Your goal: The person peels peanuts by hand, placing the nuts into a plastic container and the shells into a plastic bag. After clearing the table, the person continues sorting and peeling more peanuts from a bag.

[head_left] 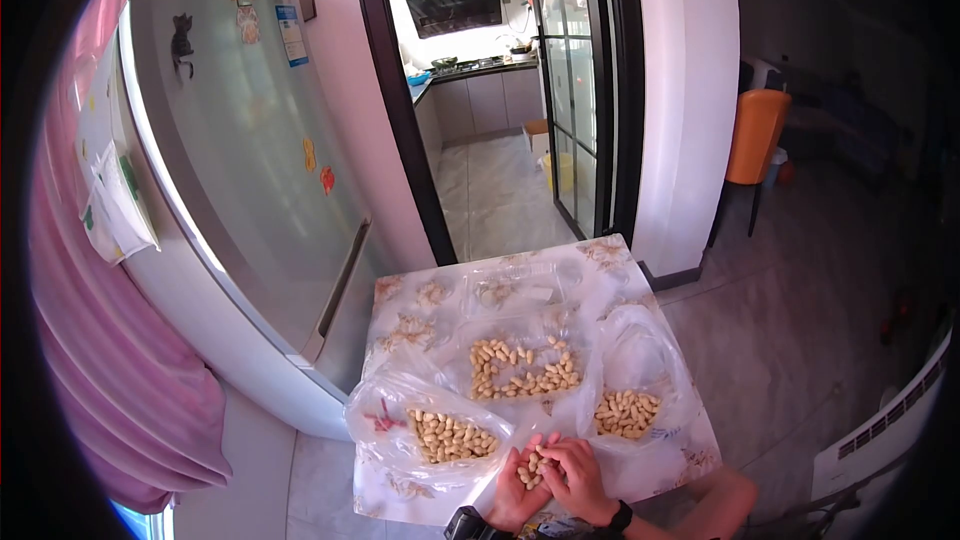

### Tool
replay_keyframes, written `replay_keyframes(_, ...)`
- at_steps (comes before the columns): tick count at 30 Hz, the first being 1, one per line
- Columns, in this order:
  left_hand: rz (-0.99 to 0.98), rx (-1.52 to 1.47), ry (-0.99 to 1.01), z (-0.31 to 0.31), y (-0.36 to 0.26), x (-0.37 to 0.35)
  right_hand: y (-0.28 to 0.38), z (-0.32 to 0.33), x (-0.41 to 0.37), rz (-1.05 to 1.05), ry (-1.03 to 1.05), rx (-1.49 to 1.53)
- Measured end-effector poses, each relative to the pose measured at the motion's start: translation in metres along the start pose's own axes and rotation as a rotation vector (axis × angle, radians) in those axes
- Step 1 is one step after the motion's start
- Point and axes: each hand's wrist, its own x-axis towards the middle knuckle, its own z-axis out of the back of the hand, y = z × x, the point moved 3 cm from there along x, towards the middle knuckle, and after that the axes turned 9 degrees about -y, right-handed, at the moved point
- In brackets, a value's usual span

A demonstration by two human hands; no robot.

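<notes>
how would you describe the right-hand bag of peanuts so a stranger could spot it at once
Find the small flower-patterned table beside the silver fridge. Three heaps of peanuts lie on it; take the clear plastic bag at its right edge, just beyond the right hand. Unlike the left bag and the spread-out middle heap, its plastic billows up tall.

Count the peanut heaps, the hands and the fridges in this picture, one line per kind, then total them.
Peanut heaps: 3 (left heap, middle heap, right heap)
Hands: 2 (left hand, right hand)
Fridge: 1
Total: 6
</notes>
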Motion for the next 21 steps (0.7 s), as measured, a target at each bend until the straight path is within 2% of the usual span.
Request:
replay_keyframes(10,0.025,-0.091,0.144,0.010,0.002,0.008,0.001,0.000,0.000,0.024,-0.021,-0.032)
replay_keyframes(14,0.010,-0.085,0.111,0.013,0.002,0.010,-0.001,-0.002,-0.002,0.027,-0.026,-0.032)
replay_keyframes(16,0.151,-0.321,0.323,0.013,0.003,0.013,0.000,-0.001,-0.003,0.006,-0.032,-0.033)
replay_keyframes(20,0.151,-0.306,0.345,0.007,0.002,0.008,-0.001,-0.003,-0.004,0.025,-0.037,-0.043)
replay_keyframes(21,0.079,-0.187,0.221,0.006,0.002,0.006,-0.001,-0.003,-0.004,0.020,-0.034,-0.041)
